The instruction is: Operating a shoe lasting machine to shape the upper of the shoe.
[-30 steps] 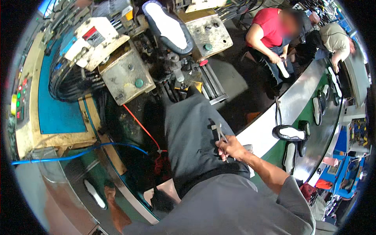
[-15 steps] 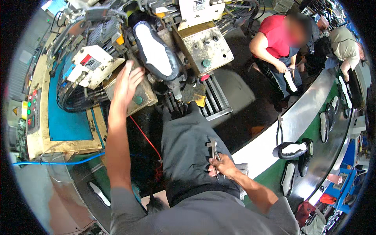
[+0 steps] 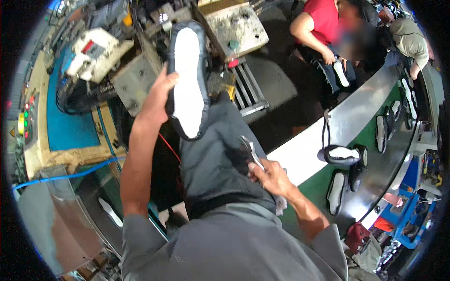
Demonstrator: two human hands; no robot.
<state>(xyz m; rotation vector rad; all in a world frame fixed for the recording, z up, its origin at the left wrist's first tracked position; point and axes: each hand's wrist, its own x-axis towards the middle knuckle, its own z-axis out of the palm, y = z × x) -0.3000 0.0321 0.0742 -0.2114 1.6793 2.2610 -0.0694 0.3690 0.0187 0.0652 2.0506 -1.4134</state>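
My left hand [image 3: 161, 91] is closed around the side of a black shoe upper [image 3: 189, 82] whose bottom, a long white insole, faces up at me. The shoe hangs over my thighs, in front of the machine. In my right hand [image 3: 270, 177], near my right thigh, is a pair of metal pliers [image 3: 253, 153] with the jaws pointing away from me. The fingers wrap round the handles, and the pliers are apart from the shoe.
A grimy machine [image 3: 234, 28] with knobs stands ahead, and a control box [image 3: 139, 79] stands left of it. On my right curves a conveyor [image 3: 300, 199] with a metal rim and several black-and-white shoes. Beyond it, a person in red [image 3: 316, 23] holds another shoe. A blue hose [image 3: 70, 176] runs at left.
My left hand, open beside the machine before, has taken hold of the shoe and brought it off the machine toward me. The pliers stay in my right hand, slightly turned.
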